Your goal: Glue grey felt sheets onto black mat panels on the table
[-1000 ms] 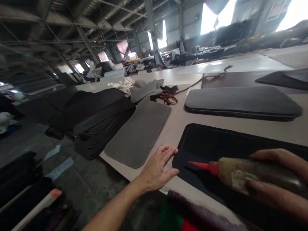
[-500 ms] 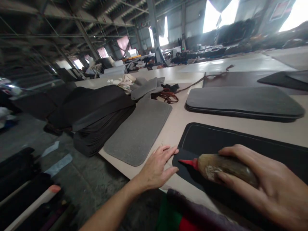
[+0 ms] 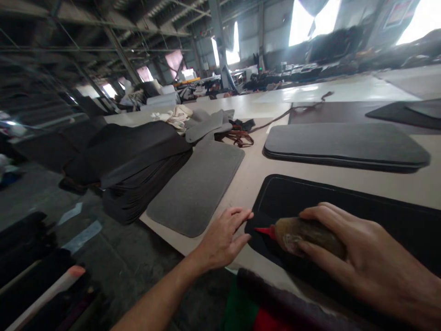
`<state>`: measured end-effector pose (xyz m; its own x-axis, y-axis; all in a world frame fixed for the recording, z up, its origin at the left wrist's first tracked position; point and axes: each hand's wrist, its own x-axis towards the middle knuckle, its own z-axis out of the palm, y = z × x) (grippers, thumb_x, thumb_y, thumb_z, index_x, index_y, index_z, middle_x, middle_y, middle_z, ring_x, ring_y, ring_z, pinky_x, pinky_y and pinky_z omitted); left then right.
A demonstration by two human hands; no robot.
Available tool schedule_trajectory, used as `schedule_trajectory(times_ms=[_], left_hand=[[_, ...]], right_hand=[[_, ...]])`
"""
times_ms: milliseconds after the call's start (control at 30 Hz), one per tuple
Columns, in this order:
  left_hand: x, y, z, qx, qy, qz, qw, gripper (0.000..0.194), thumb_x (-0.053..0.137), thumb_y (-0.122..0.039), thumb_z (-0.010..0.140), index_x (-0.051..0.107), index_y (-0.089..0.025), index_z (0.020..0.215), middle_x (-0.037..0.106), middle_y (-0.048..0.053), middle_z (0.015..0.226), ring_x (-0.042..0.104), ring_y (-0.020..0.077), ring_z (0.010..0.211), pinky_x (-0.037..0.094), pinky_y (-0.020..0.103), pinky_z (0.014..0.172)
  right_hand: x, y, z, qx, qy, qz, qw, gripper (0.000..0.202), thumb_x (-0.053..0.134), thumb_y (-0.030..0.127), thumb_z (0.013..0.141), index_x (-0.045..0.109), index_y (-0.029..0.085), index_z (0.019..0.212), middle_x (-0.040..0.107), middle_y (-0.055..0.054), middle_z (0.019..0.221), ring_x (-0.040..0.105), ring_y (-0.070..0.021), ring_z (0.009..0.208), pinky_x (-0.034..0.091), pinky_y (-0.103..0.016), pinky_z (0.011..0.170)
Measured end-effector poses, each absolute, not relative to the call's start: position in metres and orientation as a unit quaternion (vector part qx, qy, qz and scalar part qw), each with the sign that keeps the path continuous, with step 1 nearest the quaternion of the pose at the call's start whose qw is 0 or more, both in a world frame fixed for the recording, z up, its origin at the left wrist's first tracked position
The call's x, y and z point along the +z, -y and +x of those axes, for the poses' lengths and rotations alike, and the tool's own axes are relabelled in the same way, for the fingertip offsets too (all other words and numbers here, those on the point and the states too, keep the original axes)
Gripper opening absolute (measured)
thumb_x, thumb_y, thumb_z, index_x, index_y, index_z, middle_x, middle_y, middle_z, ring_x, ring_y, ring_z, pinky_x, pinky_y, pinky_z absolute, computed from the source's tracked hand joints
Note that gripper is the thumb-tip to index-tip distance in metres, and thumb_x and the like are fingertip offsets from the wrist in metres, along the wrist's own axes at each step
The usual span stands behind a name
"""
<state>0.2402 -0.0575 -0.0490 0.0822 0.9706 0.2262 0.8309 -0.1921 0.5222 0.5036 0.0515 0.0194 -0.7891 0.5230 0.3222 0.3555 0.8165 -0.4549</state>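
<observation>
My right hand (image 3: pixel 358 257) is wrapped round a squat, stained glue bottle (image 3: pixel 289 232) with a red pointed nozzle. The bottle is tilted, its tip low over the left end of a black rounded-corner panel (image 3: pixel 330 197); whether the tip touches cannot be made out. A pale line runs just inside the panel's edge. At that panel's left edge rests my left hand (image 3: pixel 222 239), thumb apart from the fingers and nothing held; its fingertips are at the edge. Part of the black panel is hidden under my right hand and forearm.
Behind the black panel lies a stack of grey rounded panels (image 3: pixel 344 145). A grey panel (image 3: pixel 201 184) is to the left, near the table edge, beside a tall black stack (image 3: pixel 138 156). Brown straps (image 3: pixel 237 137) lie further back. Rolls (image 3: pixel 51 294) stand low at the left.
My right hand and the glue bottle have shifted slightly left, and the bottle looks more steeply tilted, its nozzle tip nearly in the same place. My left hand stays at the panel's edge.
</observation>
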Motion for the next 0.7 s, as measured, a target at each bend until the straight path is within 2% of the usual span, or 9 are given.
schedule_trajectory(times_ms=[300, 567, 700], left_hand=[[-0.049, 0.058, 0.241, 0.263, -0.636, 0.714, 0.127, 0.052, 0.062, -0.023, 0.091, 0.050, -0.022, 0.142, 0.059, 0.009, 0.138, 0.046, 0.0230, 0.135, 0.040, 0.042, 0.114], [-0.052, 0.057, 0.240, 0.264, -0.625, 0.726, 0.114, 0.046, 0.063, -0.021, 0.091, 0.057, -0.023, 0.136, 0.064, 0.004, 0.136, 0.046, 0.0246, 0.135, 0.041, 0.044, 0.113], [-0.053, 0.057, 0.240, 0.269, -0.623, 0.727, 0.104, 0.045, 0.063, -0.021, 0.091, 0.057, -0.022, 0.136, 0.065, 0.004, 0.136, 0.047, 0.0243, 0.134, 0.041, 0.045, 0.113]], right_hand=[[0.025, -0.052, 0.498, 0.162, 0.936, -0.231, 0.209, 0.015, 0.056, 0.038, 0.093, 0.057, 0.026, 0.102, 0.064, -0.003, 0.090, 0.062, -0.0181, 0.067, 0.047, -0.030, 0.055], [0.036, -0.052, 0.494, 0.148, 0.942, -0.236, 0.186, 0.019, 0.054, 0.043, 0.095, 0.058, 0.025, 0.099, 0.063, -0.003, 0.087, 0.060, -0.0177, 0.063, 0.042, -0.030, 0.053], [0.039, -0.049, 0.492, 0.150, 0.942, -0.250, 0.167, 0.020, 0.052, 0.043, 0.095, 0.056, 0.024, 0.090, 0.062, -0.003, 0.084, 0.058, -0.0186, 0.063, 0.040, -0.031, 0.054]])
